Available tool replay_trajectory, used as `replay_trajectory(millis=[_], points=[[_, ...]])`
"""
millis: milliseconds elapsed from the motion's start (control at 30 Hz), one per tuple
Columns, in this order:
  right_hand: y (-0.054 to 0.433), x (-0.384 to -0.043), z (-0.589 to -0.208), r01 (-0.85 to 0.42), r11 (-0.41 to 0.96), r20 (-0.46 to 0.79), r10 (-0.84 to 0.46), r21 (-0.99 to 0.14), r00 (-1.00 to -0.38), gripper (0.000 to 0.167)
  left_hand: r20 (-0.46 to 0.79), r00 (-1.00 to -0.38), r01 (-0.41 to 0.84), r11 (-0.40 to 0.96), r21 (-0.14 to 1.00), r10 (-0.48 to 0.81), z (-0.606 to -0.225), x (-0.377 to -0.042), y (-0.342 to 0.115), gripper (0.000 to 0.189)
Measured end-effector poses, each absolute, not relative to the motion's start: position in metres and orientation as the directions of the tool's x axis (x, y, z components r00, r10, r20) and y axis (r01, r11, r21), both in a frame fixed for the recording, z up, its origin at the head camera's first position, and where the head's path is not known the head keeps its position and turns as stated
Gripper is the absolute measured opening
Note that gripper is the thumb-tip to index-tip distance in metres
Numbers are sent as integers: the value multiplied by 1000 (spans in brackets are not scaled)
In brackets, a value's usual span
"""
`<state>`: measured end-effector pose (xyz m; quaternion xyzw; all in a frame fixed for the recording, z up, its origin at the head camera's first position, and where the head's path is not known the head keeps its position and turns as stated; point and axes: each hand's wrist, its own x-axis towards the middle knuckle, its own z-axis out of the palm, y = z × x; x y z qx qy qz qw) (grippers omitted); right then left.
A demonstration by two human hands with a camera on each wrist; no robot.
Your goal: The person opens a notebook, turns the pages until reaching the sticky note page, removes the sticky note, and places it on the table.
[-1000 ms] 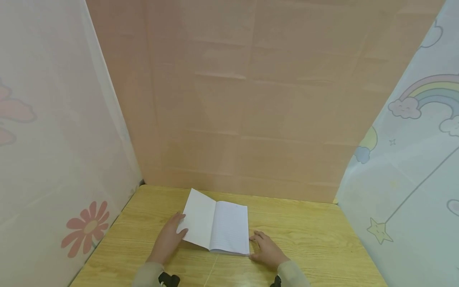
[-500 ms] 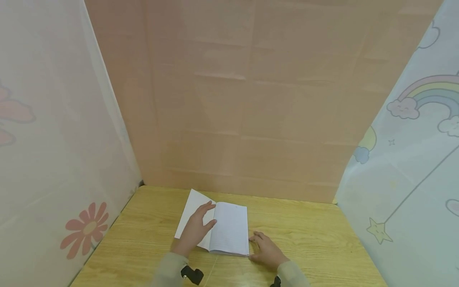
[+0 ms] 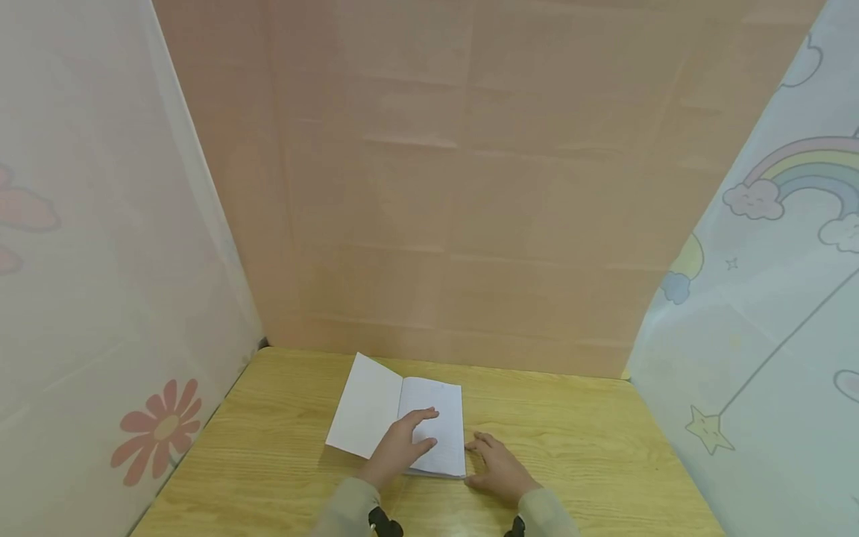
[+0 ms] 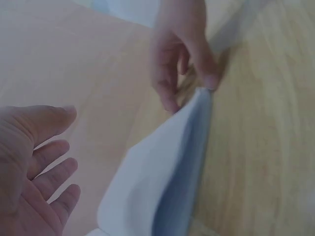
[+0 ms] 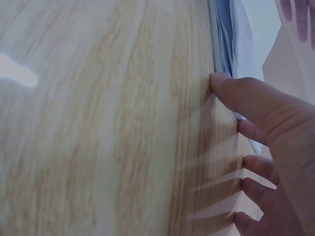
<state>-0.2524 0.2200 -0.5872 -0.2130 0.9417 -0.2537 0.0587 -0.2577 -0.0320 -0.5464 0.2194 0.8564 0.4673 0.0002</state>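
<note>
Left hand: fingers loosely spread, thumb well apart from them, holding nothing. In the head view it lies over the right page of the open notebook; the left wrist view shows its fingertips free of the paper. Right hand: fingers slightly bent and spaced apart, thumb out to one side. Thumb tip touches the notebook's near right corner; index fingertip at the right edge, farther up. Other fingertips at or close to the table surface.

Notebook lies open near the middle of the table, its fold running away from the person. Left leaf plain white, with shadow along its near edge; right page white, faintly lined. Page edges slightly parted at the near side, blurred in the left wrist view.

Both wrists: pale sleeves, black wrist devices. Table wood-grained, yellowish. Behind it, a creased brown backdrop; left panel with a red flower, right panel with a rainbow and a star.
</note>
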Motion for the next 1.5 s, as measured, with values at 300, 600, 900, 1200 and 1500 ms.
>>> replay_trajectory(millis=[300,600,900,1200,1500], points=[[220,-251,-587,-362,780,-8,-425,-511,-905,63,86,-883,335,493,803,461,-579,-261,-27,39],[220,-250,-586,-354,778,-16,-423,-519,-906,61,26,-881,324,563,761,472,-588,-260,-22,34],[221,-252,-588,-355,779,-11,-421,-517,-907,62,90,-850,435,596,676,518,-595,-266,-19,33],[222,-253,-589,-353,775,-6,-418,-524,-909,62,96,-841,467,626,624,532,-596,-269,-17,33],[220,-250,-585,-349,774,-13,-418,-529,-908,61,81,-848,445,622,644,523,-596,-269,-20,30]])
